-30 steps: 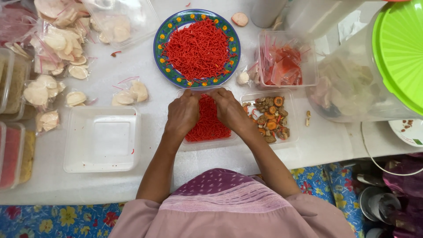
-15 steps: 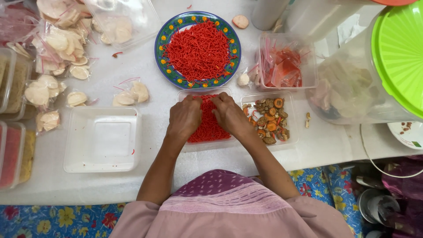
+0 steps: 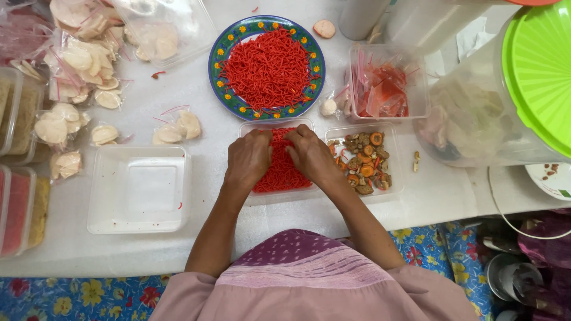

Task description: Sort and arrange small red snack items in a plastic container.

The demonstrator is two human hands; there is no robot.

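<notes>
Where the white table (image 3: 178, 249) meets the person's body, a clear plastic rectangular tray (image 3: 279, 195) sits with its long axis running away from the person, filled with thin red strands (image 3: 279, 172) of a stringy, crinkled texture. The left hand (image 3: 248, 160) and right hand (image 3: 310, 156) both rest palm down on the strands, fingers curled and pressed into the mass; whether they pinch any strands cannot be told. Beyond the tray, just touching its far edge, stands a round blue floral plate (image 3: 223, 53) heaped with the same strands. A matching tray of orange and brown pieces (image 3: 361, 163) lies just beside the right hand. An empty clear container (image 3: 138, 189) lies left.
</notes>
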